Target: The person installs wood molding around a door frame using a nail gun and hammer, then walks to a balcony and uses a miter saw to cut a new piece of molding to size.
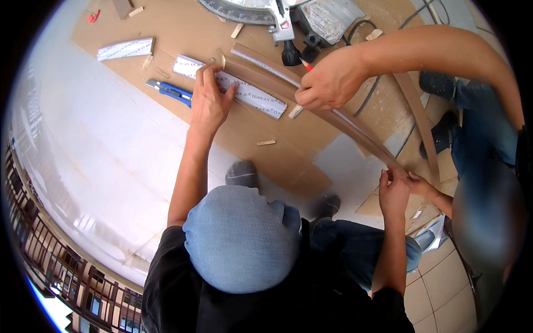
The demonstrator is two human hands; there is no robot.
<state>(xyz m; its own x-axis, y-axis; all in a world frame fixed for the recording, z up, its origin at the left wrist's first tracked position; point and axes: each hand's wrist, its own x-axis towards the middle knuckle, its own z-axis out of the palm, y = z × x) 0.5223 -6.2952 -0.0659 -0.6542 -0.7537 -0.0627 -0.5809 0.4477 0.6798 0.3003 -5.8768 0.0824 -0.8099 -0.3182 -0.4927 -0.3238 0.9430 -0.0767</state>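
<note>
My left hand lies with bent fingers and thumb across a short trim strip in white printed film, gripping it beside the end of a long brown trim strip. My right hand is closed on the far right end of that long strip. A co-worker's hand presses on the strip's middle and holds a thin red-and-white-tipped tool, maybe a pencil. The co-worker's other hand is at the strip's end, next to my right hand. A blue utility knife lies left of my left hand.
A mitre saw with a black handle stands at the top. Brown cardboard covers the floor. Another film-wrapped piece, wood offcuts, a second brown strip and a black cable lie around.
</note>
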